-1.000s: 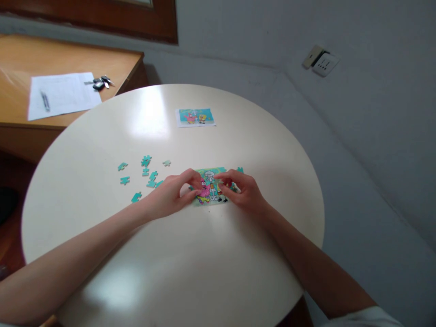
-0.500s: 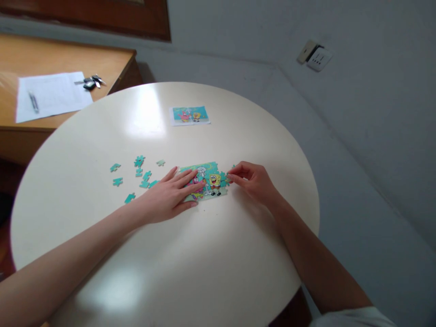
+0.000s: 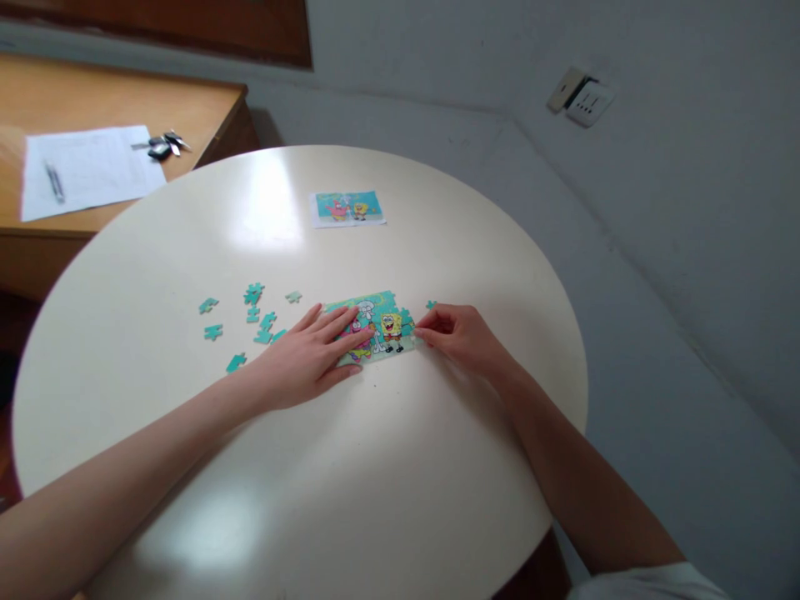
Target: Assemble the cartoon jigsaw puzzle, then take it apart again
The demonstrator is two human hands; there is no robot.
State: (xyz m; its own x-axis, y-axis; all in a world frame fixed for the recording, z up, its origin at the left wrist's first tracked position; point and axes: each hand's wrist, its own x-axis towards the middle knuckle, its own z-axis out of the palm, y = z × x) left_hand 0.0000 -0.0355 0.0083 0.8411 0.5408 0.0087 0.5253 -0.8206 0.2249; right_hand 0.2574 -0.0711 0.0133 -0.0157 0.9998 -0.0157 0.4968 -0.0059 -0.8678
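Observation:
A partly assembled cartoon jigsaw puzzle (image 3: 381, 321) lies near the middle of the round cream table (image 3: 312, 467). My left hand (image 3: 306, 358) rests flat on the puzzle's left part, fingers stretched out. My right hand (image 3: 459, 337) is at the puzzle's right edge with its fingertips pinched together against that edge; whether a piece is in them is hidden. One loose teal piece (image 3: 431, 305) lies just beyond my right hand. Several loose teal pieces (image 3: 253, 312) are scattered to the left of my left hand.
A small reference picture (image 3: 347, 207) of the cartoon lies farther back on the table. A wooden desk (image 3: 93, 92) at the back left carries a sheet of paper (image 3: 84, 171), a pen (image 3: 53, 181) and keys (image 3: 163, 146). A wall socket (image 3: 581, 96) sits on the grey wall.
My left hand opened from a pinch and laid flat on the puzzle. My right hand slid from over the puzzle to its right edge, uncovering the yellow figure.

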